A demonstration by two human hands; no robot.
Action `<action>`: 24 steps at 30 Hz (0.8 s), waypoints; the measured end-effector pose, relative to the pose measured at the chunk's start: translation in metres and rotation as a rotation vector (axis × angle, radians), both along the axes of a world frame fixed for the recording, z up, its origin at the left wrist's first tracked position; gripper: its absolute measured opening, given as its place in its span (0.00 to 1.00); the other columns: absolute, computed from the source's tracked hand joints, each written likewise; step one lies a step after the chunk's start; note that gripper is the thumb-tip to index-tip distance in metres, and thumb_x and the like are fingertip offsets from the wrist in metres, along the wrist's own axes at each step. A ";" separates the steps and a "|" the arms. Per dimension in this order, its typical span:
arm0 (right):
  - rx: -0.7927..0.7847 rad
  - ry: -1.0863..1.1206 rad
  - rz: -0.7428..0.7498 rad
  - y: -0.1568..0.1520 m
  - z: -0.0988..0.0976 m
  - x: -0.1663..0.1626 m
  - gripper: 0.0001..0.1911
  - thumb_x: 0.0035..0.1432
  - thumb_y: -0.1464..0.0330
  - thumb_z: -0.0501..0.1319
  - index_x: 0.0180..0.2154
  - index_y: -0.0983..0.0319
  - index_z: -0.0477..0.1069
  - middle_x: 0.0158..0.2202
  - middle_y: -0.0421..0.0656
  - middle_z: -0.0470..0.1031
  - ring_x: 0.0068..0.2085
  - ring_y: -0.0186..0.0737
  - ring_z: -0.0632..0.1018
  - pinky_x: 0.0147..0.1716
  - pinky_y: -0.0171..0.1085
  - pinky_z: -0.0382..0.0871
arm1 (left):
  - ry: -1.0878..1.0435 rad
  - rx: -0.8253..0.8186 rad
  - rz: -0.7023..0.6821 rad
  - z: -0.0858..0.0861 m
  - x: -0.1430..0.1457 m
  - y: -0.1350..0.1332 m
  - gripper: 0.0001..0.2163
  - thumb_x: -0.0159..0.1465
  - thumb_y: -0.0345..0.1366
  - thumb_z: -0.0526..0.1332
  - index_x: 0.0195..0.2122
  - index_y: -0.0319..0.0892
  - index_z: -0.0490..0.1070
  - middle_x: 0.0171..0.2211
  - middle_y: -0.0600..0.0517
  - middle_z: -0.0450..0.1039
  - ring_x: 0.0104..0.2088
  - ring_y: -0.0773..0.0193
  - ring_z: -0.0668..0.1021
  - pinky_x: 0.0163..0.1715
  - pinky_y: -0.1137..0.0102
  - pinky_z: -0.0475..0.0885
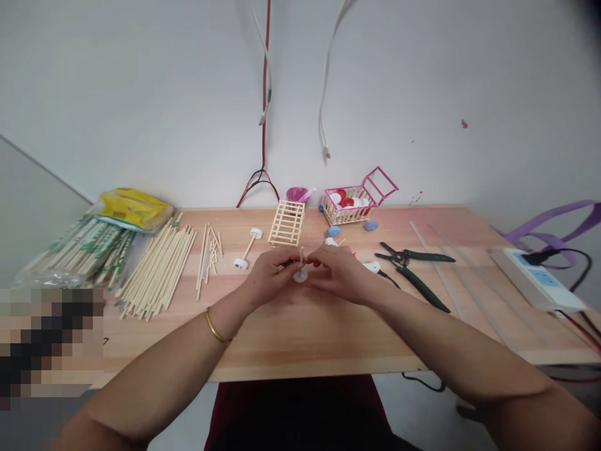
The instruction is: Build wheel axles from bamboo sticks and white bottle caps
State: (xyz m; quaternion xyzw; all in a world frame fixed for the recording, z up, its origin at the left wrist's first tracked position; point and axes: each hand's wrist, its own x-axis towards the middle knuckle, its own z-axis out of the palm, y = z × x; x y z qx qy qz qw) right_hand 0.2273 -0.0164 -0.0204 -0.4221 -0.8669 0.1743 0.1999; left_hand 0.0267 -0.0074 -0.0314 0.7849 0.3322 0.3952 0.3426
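My left hand (270, 270) and my right hand (339, 270) meet at the middle of the wooden table (300, 338). Both pinch a short wooden stick that stands upright in a small white cap (300, 274). The fingers of each hand are curled and pressed on this stick-and-cap piece. A gold bangle sits on my left wrist. Just left of my hands lies a finished stick with a white cap at each end (248, 248).
A pile of loose chopsticks (157, 269) and wrapped chopstick packs (84, 247) lie at the left. A stick ladder frame (287, 223), a pink-trimmed stick cart with caps (352, 203), green-handled pliers (416, 269) and a power strip (535, 279) sit behind and to the right.
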 end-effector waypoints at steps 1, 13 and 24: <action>0.008 -0.004 0.005 0.000 0.000 -0.001 0.15 0.53 0.62 0.65 0.41 0.63 0.71 0.38 0.45 0.74 0.40 0.42 0.72 0.38 0.38 0.59 | 0.005 0.010 0.003 0.000 0.000 0.000 0.07 0.62 0.32 0.57 0.37 0.42 0.75 0.34 0.50 0.76 0.35 0.64 0.76 0.36 0.70 0.69; 0.102 -0.094 -0.032 0.002 -0.017 -0.006 0.14 0.53 0.59 0.65 0.40 0.59 0.73 0.40 0.46 0.72 0.43 0.46 0.68 0.38 0.41 0.53 | 0.073 0.080 0.004 -0.002 0.002 -0.004 0.06 0.63 0.33 0.57 0.36 0.42 0.73 0.34 0.50 0.76 0.35 0.65 0.76 0.37 0.71 0.69; 0.062 0.079 -0.090 0.012 0.019 0.011 0.12 0.57 0.61 0.62 0.41 0.60 0.74 0.39 0.46 0.76 0.43 0.44 0.73 0.43 0.42 0.61 | 0.084 0.031 -0.005 -0.002 0.002 -0.004 0.06 0.63 0.34 0.57 0.33 0.41 0.72 0.33 0.50 0.75 0.35 0.64 0.75 0.38 0.70 0.68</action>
